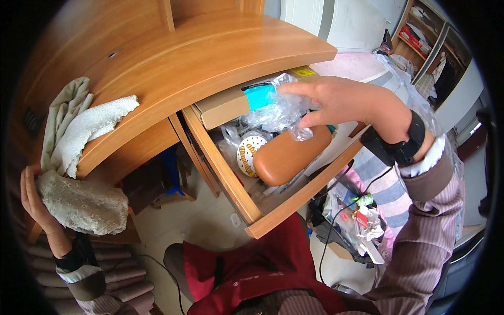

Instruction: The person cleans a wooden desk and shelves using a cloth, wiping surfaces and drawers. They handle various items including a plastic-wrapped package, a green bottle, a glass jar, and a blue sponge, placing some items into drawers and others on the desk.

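Observation:
At the far left my left hand (36, 201) holds a bunched grey, fuzzy cloth (84, 204); the cloth hides its thumb. My right hand (338, 102) reaches over an open wooden drawer (281, 210), its thumb and fingers on a crumpled clear plastic bag (281, 114). A turquoise patch shows at the bag's far end. Under and beside the bag, the drawer contains a brown oblong case (293, 155), a round white item with a striped orange pattern (251, 155) and a cardboard box (224, 106).
The drawer juts out from a wooden desk (204, 51). White and grey towels (100, 120) hang over the desk's left edge. To the right, a bag of rubbish (360, 224) stands on the floor, and a black cable (332, 232) trails past it. An open wardrobe (429, 43) stands farther back.

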`<state>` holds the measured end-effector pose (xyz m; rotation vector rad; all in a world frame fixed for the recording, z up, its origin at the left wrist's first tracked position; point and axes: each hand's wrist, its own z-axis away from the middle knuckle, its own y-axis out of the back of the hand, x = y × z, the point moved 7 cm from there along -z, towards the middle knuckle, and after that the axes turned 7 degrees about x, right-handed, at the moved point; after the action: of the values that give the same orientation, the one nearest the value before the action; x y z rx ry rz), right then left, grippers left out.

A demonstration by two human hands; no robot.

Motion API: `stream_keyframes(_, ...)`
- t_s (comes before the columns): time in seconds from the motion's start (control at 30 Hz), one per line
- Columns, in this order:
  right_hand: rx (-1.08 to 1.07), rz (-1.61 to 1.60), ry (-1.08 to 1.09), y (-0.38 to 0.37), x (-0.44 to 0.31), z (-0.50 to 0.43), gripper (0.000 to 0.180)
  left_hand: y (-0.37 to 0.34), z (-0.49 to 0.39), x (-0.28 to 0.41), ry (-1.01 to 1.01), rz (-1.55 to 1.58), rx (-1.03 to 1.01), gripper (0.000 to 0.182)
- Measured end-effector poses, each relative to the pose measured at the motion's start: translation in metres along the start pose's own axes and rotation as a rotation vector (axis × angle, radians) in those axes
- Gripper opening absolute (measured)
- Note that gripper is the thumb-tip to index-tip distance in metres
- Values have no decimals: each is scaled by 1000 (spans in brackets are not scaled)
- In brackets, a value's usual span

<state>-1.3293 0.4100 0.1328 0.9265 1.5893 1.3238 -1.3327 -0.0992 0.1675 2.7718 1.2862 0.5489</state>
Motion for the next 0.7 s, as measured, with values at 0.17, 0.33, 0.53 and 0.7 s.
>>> stream_keyframes(0.17, -209, 139, -63, -15, 17, -13, 23, 4, 6, -13, 36, -2, -36, 21)
stream_keyframes(0.33, 127, 372, 53, 21, 41, -16, 7, 9, 10, -29, -14, 33, -71, 23)
stream_keyframes(0.53, 256, 538, 53, 36, 68, -7, 11, 15, 12, -41, -59, -11, -54, 31)
stream_keyframes(0.7, 175, 395, 16, 27, 59, 4, 29, 18, 15, -45, -66, -20, -50, 40)
